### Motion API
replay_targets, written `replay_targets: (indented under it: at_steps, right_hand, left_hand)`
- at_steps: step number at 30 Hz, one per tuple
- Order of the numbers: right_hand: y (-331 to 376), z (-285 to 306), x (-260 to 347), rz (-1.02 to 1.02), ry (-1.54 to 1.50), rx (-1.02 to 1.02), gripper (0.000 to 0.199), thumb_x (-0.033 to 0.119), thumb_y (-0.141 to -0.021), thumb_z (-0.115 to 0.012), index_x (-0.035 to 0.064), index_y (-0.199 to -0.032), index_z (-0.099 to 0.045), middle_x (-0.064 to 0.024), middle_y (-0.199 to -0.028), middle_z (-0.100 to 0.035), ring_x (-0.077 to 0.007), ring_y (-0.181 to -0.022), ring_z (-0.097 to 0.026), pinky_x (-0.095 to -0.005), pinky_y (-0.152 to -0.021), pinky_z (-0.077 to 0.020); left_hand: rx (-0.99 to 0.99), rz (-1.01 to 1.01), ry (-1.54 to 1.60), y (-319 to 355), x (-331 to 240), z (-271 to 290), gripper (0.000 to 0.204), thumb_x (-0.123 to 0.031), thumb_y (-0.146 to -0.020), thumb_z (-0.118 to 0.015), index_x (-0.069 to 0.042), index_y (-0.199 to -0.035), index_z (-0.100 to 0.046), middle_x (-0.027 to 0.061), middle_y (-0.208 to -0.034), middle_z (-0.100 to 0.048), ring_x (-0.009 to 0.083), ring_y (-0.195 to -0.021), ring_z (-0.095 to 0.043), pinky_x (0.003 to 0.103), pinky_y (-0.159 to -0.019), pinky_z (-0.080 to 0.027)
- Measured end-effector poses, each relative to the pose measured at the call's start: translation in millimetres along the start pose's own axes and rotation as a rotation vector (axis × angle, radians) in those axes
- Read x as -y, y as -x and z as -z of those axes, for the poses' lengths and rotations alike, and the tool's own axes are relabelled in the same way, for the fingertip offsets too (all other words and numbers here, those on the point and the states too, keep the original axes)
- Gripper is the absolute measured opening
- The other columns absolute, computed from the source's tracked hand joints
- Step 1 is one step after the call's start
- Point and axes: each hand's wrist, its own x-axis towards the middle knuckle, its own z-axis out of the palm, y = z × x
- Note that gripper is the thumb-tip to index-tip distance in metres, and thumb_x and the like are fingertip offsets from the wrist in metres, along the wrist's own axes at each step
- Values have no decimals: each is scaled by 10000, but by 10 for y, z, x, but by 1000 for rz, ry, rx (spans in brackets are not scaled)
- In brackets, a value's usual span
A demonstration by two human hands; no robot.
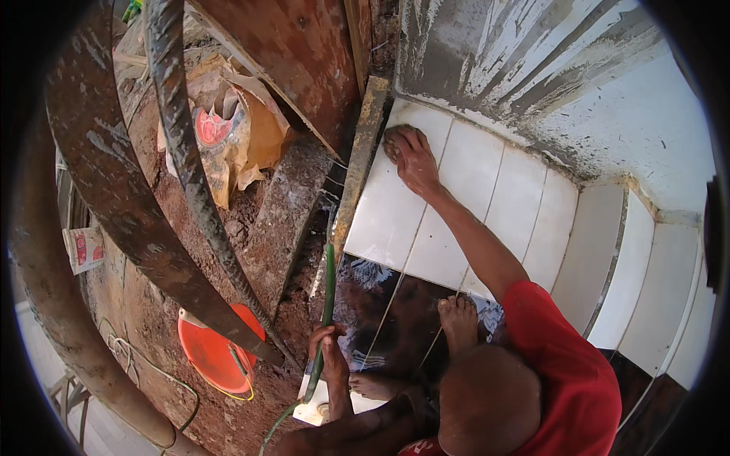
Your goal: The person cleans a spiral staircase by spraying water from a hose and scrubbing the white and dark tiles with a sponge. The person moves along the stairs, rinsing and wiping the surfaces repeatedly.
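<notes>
With my right arm stretched forward, my right hand [413, 158] is closed over a small brown pad or sponge [391, 144], pressed against the far left corner of the white tiles [437, 213]. The pad's exact kind is hard to make out under the fingers. Nearer and to the left, my left hand [328, 351] grips a green hose [329, 292] held upright. A thin stream of water comes from its upper end, beside the tile edge. Dark brown marbled tiles [407, 311] below look wet, and bare feet [458, 323] rest there.
A mortar-crusted batten [362, 159] borders the tiles on the left. Past it are a torn paper bag [243, 125], an orange basin [209, 342] on reddish soil, a rusty curved metal band [125, 182] and a ribbed steel bar [190, 159]. A cement-smeared wall [525, 53] rises behind.
</notes>
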Motion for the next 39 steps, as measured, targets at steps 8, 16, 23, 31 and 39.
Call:
replay_targets:
  at_steps: [8, 16, 23, 31, 39]
  right_hand:
    - [951, 441, 504, 320, -1, 366, 413, 116, -932, -675, 125, -1342, -626, -111, -1411, -553, -362, -1373, -485, -500, -1182, -411]
    - [-66, 222, -262, -225, 67, -79, 393, 61, -951, -606, 76, -1344, -611, -154, -1423, -538, -423, -1380, -453, -499, -1144, -417]
    - [1276, 100, 1047, 311, -33, 384, 469, 200, -939, -721, 88, -1382, -615, -131, -1484, -525, -423, -1442, -412, -553, -1204, -354]
    - [727, 459, -64, 65, 382, 273, 495, 172, -914, -742, 195, -1397, -638, -42, -1529, -516, -312, -1285, -504, -444, -1045, -448]
    - [-478, 57, -302, 132, 412, 265, 487, 60, -879, -630, 93, -1364, -622, -36, -1259, -649, -295, -1037, -548, -371, -959, -461]
  left_hand:
    - [-117, 21, -84, 0, 79, 66, 268, -270, -1062, -611, -11, -1112, -660, 136, -1003, -678, 216, -889, -652, 358, -791, -535]
    - [-157, 121, -179, 135, 68, 227, 253, -229, -1049, -620, 11, -1075, -695, 118, -992, -694, 208, -895, -654, 356, -815, -525]
    - [-200, 134, -151, 110, 147, 244, 290, -266, -1048, -621, 12, -1071, -700, 119, -968, -701, 199, -896, -648, 348, -829, -517]
    - [-214, 144, -83, 79, 147, 329, 340, -333, -1033, -646, 1, -1080, -686, 119, -952, -691, 199, -878, -637, 365, -834, -514]
    - [-191, 169, -72, 135, 218, 253, 334, -339, -1035, -647, -10, -1072, -684, 113, -958, -685, 207, -907, -649, 358, -813, -519]
